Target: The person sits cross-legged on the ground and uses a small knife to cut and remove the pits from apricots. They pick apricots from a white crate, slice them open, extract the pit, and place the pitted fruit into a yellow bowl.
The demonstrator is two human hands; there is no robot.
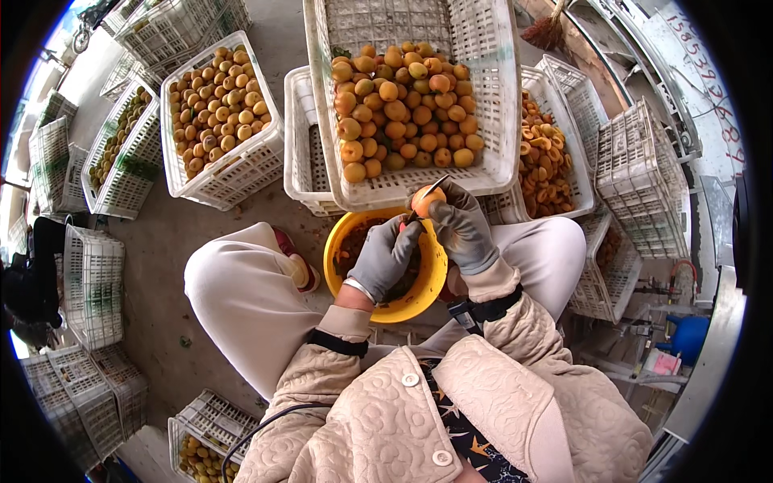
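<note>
Both of my hands wear grey gloves and meet above a yellow plastic tub [436, 275] between my knees. My left hand [388, 253] is closed on a small knife whose handle looks red; its dark blade [436, 186] lies against an apricot [427, 202]. Fingers of my right hand [465, 226] hold that apricot from the right side. Dark scraps lie inside the tub, partly hidden by my left hand. Just beyond my hands, a tilted white plastic crate [416, 194] holds many whole apricots [395, 111].
A crate of cut apricots [546, 163] stands at the right, beside stacked empty crates [640, 181]. Another crate of whole apricots [220, 108] stands at the left, with more crates behind it. A broom [545, 30] and a blue tank [689, 340] are farther out.
</note>
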